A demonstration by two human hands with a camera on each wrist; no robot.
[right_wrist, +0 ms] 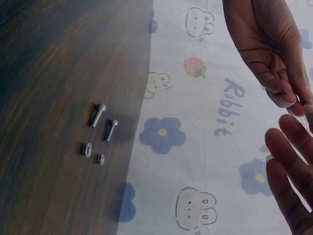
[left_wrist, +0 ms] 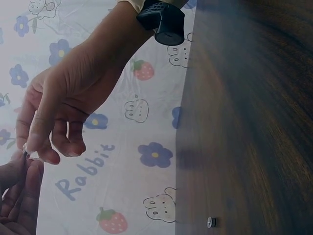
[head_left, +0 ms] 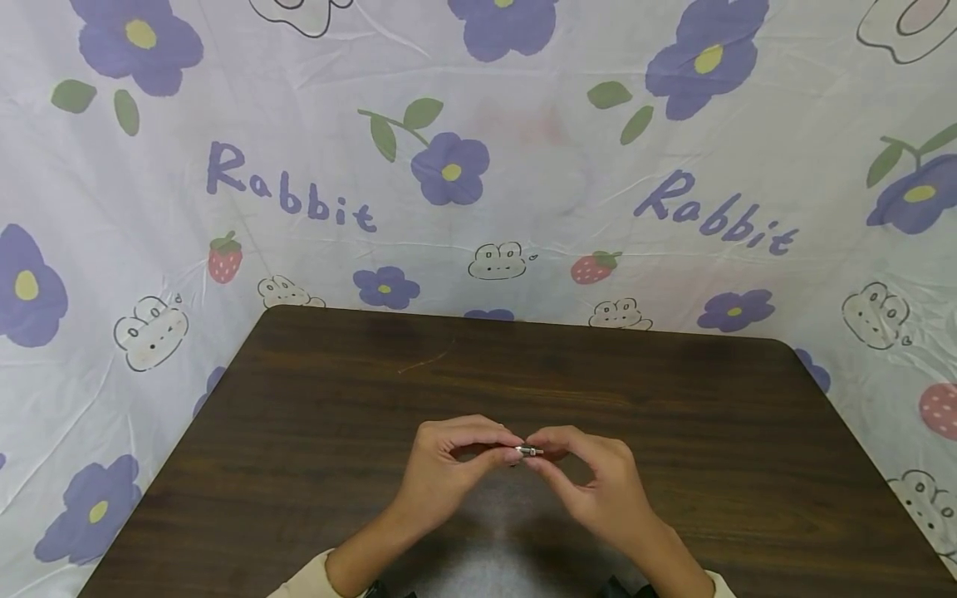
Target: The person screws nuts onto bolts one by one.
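Over the table, both hands meet at a small silver bolt-like metal piece (head_left: 529, 451). My left hand (head_left: 449, 465) pinches one end of it between thumb and index finger. From the other side, the right hand (head_left: 598, 482) has its thumb and index finger around the piece, fingertips touching or very close to the left ones. In the left wrist view the right hand (left_wrist: 68, 93) comes down from the top, and fingertips cover most of the piece. The right wrist view shows the left hand (right_wrist: 269, 49) above the right hand's outstretched other fingers (right_wrist: 288, 152).
Two metal bolts (right_wrist: 98, 115) (right_wrist: 112, 129) lie on the dark wooden table (right_wrist: 49, 98) beside two small metal rings or nuts (right_wrist: 86, 150) (right_wrist: 100, 159). A small metal ring (left_wrist: 211, 222) shows in the left wrist view. Behind the table hangs a printed cloth (head_left: 523, 166).
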